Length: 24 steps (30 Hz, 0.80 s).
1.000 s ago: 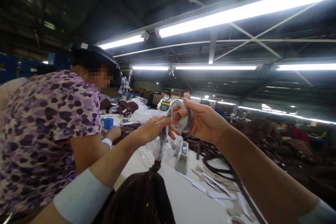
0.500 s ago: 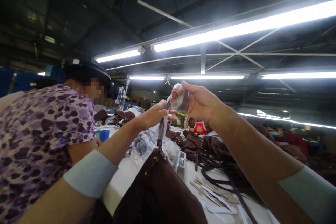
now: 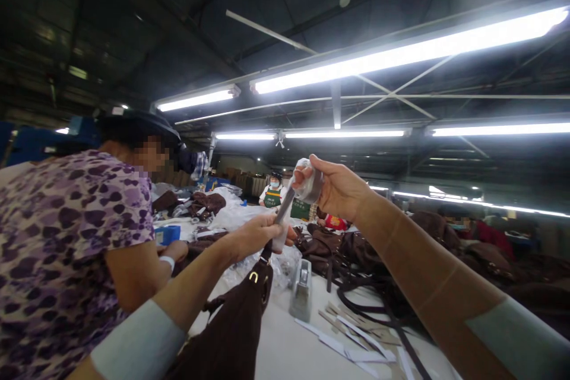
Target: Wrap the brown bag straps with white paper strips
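Observation:
A dark brown bag with gold rings hangs in front of me at the lower centre. Its strap rises to my left hand, whose fingers close round it where clear wrap covers the strap. My right hand, higher and to the right, holds a roll of clear film with fingers through and around it. A strip of the film runs from the roll down to my left hand.
White table below, with a grey dispenser, paper strips and dark straps. Brown bags are piled at the right. A person in a patterned shirt works close at left, near a blue box. Another person stands farther back.
My left hand has moved down and left, away from the roll, and a longer strip of film shows. The bag has shifted left and turned, uncovering the grey dispenser.

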Tool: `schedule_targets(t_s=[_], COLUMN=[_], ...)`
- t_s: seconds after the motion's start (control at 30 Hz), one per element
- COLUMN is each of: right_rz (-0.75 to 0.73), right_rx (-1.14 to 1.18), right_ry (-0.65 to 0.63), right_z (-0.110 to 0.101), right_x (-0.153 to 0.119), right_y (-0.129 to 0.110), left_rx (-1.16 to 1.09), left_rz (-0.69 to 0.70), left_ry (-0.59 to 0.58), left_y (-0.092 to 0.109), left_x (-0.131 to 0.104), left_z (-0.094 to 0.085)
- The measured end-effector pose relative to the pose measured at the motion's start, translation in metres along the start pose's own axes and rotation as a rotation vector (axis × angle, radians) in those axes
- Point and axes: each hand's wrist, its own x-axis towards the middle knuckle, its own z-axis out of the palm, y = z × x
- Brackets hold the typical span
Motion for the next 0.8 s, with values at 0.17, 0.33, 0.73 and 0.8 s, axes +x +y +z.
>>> schedule_targets(t_s=[0.17, 0.33, 0.73, 0.8], right_rz=[-0.029, -0.096, -0.337, -0.437], right_rx=[-0.001, 0.047, -0.096, -0.267], right_ry=[0.036, 0.061, -0.024, -0.034], right_z=[0.01, 0.02, -0.021, -0.029], right_x=[-0.004, -0.007, -0.022, -0.029], right_y=[-0.004, -0.012, 0.029, 0.046], left_rx=[0.097, 0.08, -0.307, -0.359], left_rz=[-0.017, 0.028, 0.1, 0.064], left_ry=[-0.016, 0.044, 0.081, 0.075], left_y=[0.004, 0.015, 0.001, -0.002], left_x=[-0.002, -0.001, -0.026, -0.029], left_z=[-0.008, -0.009, 0.051, 0.061])
